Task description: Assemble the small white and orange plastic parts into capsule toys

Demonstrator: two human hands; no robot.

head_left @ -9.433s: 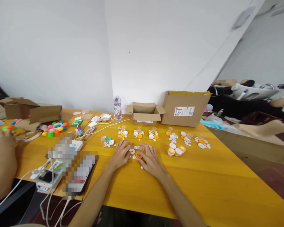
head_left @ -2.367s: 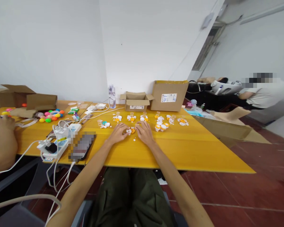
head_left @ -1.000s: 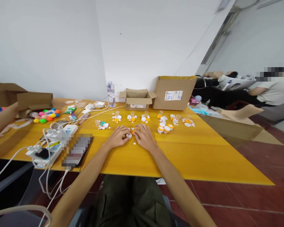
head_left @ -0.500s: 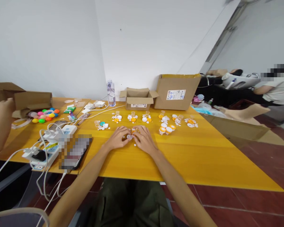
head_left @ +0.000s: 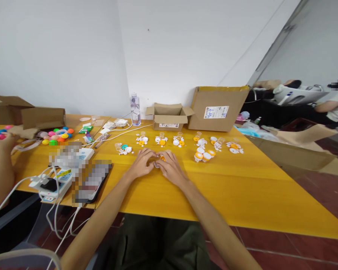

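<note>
Both the left hand (head_left: 141, 165) and the right hand (head_left: 170, 168) have their fingers pinched together on a small white and orange part (head_left: 158, 162) just above the yellow surface (head_left: 242, 187), where it could slip and scatter among the loose pieces (head_left: 204, 154) nearby.

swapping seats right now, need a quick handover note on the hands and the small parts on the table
Left hand and right hand rest together on the yellow table, fingers closed around a small white and orange piece; the exact grip is hidden.
Parts: small sets of white and orange pieces lie in a row beyond the hands, and a cluster of orange-and-white caps sits to the right.
Open cardboard box stands at the back.
Done: sets laid out. Left: the piece in hand looks unfinished.
</note>
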